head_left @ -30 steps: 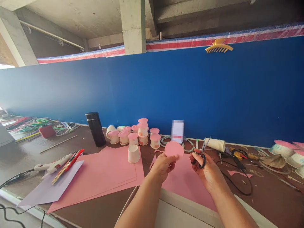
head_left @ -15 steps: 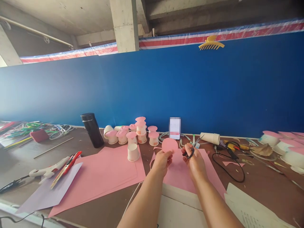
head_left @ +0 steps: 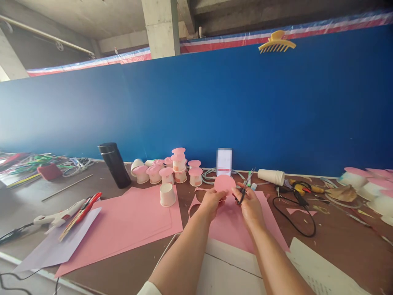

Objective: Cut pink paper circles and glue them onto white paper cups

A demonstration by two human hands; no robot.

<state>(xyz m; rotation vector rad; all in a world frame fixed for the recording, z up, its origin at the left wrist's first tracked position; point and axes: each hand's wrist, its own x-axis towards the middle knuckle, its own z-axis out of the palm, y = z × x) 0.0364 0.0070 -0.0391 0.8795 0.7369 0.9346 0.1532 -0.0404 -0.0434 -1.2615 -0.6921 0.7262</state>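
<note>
Between thumb and fingers, my left hand (head_left: 214, 201) pinches the lower edge of a round pink paper disc (head_left: 224, 184). Black-handled scissors (head_left: 243, 192) are in my right hand (head_left: 250, 205), their blades pointing up and away beside the disc. The right thumb and fingertips are close to the disc's right edge; whether they touch it I cannot tell. Beneath both hands lies a pink paper sheet (head_left: 233, 229). Next to my left hand is a cut pink offcut (head_left: 193, 205) with rounded gaps. A white paper cup (head_left: 167, 195) stands on more pink sheets (head_left: 129, 229) to the left.
Several cups with pink disc tops (head_left: 179, 164) stand along the blue partition (head_left: 184, 106). A black bottle (head_left: 115, 166), phone (head_left: 224, 162) and lying cup stack (head_left: 271, 176) are at the back. Left lie a glue gun (head_left: 59, 215) and red cutter (head_left: 82, 213); right, a black cable (head_left: 294, 221).
My right hand has come closer to the disc, and the scissors have turned more upright. The disc is still in my left hand. The whole view has shifted slightly.
</note>
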